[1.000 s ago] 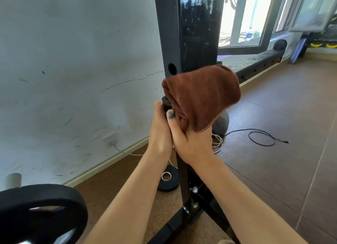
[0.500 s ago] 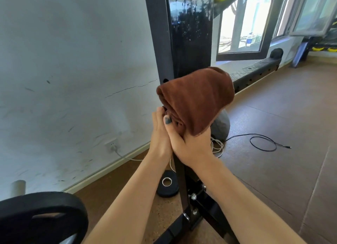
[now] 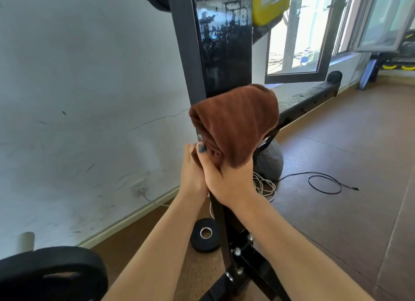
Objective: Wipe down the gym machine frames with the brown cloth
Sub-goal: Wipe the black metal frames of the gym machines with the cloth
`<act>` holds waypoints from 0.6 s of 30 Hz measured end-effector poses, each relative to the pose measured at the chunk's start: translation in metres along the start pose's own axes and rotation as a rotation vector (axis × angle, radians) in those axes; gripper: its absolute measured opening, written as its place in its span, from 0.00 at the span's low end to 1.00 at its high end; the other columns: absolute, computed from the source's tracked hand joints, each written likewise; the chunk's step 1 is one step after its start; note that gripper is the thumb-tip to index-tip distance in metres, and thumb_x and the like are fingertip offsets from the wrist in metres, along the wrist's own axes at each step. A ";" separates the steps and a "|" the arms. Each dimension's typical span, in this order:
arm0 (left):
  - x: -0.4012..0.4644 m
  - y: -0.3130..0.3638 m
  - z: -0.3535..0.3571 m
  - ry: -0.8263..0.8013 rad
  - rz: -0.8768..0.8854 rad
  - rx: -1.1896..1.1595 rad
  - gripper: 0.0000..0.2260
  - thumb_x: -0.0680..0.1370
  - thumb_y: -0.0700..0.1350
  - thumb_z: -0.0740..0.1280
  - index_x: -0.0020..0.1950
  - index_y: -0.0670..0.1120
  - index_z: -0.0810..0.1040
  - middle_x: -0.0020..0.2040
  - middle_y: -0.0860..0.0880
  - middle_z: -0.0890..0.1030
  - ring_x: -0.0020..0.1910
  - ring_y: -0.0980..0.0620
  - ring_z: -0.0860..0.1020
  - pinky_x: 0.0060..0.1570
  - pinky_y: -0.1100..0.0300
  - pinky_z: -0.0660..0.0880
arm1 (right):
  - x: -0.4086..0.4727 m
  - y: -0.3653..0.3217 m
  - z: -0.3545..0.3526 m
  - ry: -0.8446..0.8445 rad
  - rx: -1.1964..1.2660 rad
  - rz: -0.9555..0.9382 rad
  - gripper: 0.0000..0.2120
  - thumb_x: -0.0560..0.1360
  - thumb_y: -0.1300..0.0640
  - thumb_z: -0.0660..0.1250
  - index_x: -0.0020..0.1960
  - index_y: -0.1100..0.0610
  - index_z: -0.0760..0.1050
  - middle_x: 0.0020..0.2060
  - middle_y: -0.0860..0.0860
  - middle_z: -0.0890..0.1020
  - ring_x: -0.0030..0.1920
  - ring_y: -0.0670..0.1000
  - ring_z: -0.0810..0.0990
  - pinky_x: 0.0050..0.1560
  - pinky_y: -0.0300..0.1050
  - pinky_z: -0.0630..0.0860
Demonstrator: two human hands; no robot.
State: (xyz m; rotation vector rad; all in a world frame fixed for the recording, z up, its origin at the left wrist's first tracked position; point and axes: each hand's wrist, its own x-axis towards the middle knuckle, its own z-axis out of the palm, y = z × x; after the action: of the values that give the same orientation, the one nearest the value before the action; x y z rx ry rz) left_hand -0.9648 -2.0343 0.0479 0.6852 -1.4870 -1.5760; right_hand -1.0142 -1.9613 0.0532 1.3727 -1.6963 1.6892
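Brown terry cloth (image 3: 235,125), bunched into a thick folded pad, is pressing against the glossy black upright post (image 3: 222,53) of the gym machine, about midway up the post's visible run. The right hand (image 3: 226,179) is gripping the cloth's lower edge, thumb curled over the gathered folds, and is holding the pad against the post's front face. The left hand (image 3: 193,172) is sitting just beside it on the post's wall side; its fingers are wrapping toward the post or the cloth's edge, though what exactly they are closing on cannot be told.

By my reading, the wiping stroke along this post is under way, with much of the frame not yet covered. The next move is calling for steady pressure while sliding the pad along the post, keeping the folds from slipping off the narrow face.

The post's long axis is running nearly vertical, leaning slightly, from the bolted base (image 3: 238,255) below the hands up past the yellow bracket (image 3: 267,6). The cloth's rounded fold is pointing up the post and its loose hem down toward the wrist.
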 end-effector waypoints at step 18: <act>-0.013 0.038 0.022 0.114 0.280 0.072 0.14 0.86 0.55 0.54 0.49 0.61 0.78 0.42 0.65 0.83 0.45 0.65 0.81 0.40 0.71 0.76 | 0.083 -0.043 -0.012 0.122 0.031 -0.110 0.24 0.81 0.38 0.59 0.48 0.58 0.80 0.43 0.51 0.82 0.51 0.48 0.77 0.64 0.43 0.71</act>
State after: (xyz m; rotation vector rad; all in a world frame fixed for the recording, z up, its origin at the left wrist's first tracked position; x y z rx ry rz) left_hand -0.9691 -2.0095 0.0858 0.5693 -1.4889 -1.2574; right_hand -1.0211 -1.9719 0.1463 1.3231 -1.5065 1.7076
